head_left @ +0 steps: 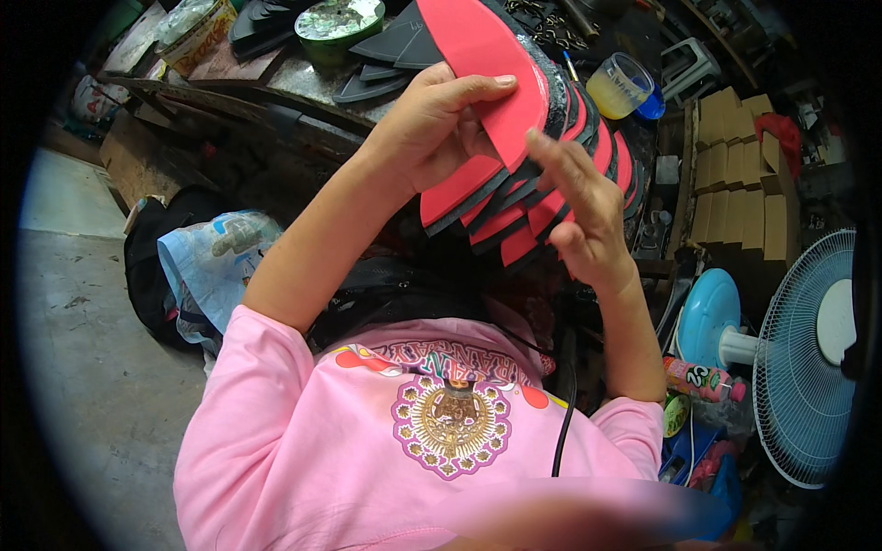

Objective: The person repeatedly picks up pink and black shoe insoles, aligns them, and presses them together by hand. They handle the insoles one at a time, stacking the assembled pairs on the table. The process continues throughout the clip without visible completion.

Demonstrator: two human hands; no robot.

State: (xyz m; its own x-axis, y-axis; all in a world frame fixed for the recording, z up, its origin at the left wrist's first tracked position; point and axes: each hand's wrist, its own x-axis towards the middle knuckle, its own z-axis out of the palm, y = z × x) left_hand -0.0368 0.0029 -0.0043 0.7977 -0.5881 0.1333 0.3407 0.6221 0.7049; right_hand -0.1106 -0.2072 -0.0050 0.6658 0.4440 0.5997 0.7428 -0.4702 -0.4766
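Observation:
My left hand (418,124) grips a flat red curved piece (491,46) with a dark edge, its thumb lying on the red face and its other fingers hidden behind. My right hand (593,207) is beside the lower right edge of this piece, its fingers stretched out and its thumb apart. The fingertips are at the piece's edge; whether they press on it I cannot tell. Below and behind both hands lies an overlapping pile of red and black pieces (459,188), partly covered by them.
Dark curved pieces (404,41) and a round green-rimmed tub (338,20) lie on the worktable (271,87). A clear container with yellow contents (620,84) stands at the right. Farther right are cardboard boxes (735,179) and a blue fan (808,354). A bag (220,243) sits at left.

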